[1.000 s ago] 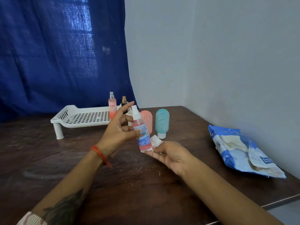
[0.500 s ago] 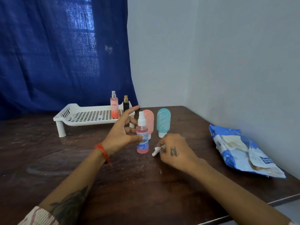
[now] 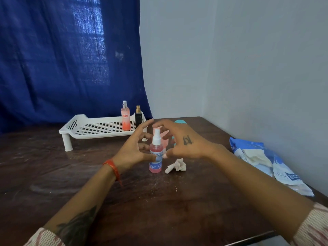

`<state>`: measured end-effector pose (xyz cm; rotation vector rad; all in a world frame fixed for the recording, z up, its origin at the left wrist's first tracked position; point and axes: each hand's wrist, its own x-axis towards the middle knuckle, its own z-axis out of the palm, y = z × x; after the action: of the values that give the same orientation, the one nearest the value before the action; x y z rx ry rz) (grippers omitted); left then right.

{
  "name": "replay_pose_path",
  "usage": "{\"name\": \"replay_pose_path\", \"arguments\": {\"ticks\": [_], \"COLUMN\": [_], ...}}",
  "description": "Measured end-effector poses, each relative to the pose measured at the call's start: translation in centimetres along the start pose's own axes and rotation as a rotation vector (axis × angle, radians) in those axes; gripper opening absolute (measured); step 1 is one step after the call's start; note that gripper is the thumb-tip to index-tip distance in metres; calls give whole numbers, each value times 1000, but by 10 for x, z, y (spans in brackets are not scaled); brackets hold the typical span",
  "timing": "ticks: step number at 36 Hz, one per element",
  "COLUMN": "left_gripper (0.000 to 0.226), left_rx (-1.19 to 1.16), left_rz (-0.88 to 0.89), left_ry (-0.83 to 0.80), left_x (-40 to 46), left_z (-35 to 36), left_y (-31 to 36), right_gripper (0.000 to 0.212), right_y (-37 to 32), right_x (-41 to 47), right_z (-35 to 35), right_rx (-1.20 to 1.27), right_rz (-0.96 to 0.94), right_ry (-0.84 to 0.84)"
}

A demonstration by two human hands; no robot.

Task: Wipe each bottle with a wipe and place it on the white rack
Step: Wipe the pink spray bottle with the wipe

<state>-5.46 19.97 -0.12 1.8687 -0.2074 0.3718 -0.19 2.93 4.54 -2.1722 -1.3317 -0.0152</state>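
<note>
A pink spray bottle with a white nozzle stands on the dark wooden table. My left hand holds it lightly from the left, thumb on its label and fingertips at its side, index finger stretched up. My right hand hovers over the bottle's right side with spread fingers, its thumb tip at the bottle. A crumpled white wipe lies loose on the table just right of the bottle. The white rack behind carries a peach spray bottle and a small black bottle.
A teal bottle and a pink tube bottle stand behind my hands, mostly hidden. A blue wipes pack lies at the right by the wall. A blue curtain hangs behind the rack.
The pink spray bottle was set down on the table. My right hand let go of the wipe, which now lies beside the bottle, and rose over the bottle.
</note>
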Motion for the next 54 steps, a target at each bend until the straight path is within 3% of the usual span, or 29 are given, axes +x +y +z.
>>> {"name": "replay_pose_path", "arguments": {"ticks": [8, 16, 20, 27, 33, 43, 54], "left_gripper": [111, 108, 97, 59, 58, 56, 54], "left_rx": [-34, -20, -17, 49, 149, 217, 251], "left_rz": [-27, -33, 8, 77, 33, -60, -140], "left_ry": [-37, -51, 80, 571, 802, 961, 936], "left_x": [-1, -1, -1, 1, 2, 4, 9], "left_z": [-2, -8, -15, -31, -43, -51, -47], "left_y": [-1, 1, 3, -5, -22, -35, -39], "right_gripper": [56, 44, 40, 43, 43, 43, 41], "right_y": [-1, 1, -1, -19, -39, -60, -45], "right_x": [26, 37, 44, 77, 124, 209, 255], "right_z": [1, -1, -7, -23, -27, -2, 28], "right_rx": [-125, -170, -197, -208, -231, -311, -472], "right_rz": [-75, -77, -50, -80, -128, -143, -92], "right_ry": [-133, -171, -189, -125, -61, -55, -161]}}
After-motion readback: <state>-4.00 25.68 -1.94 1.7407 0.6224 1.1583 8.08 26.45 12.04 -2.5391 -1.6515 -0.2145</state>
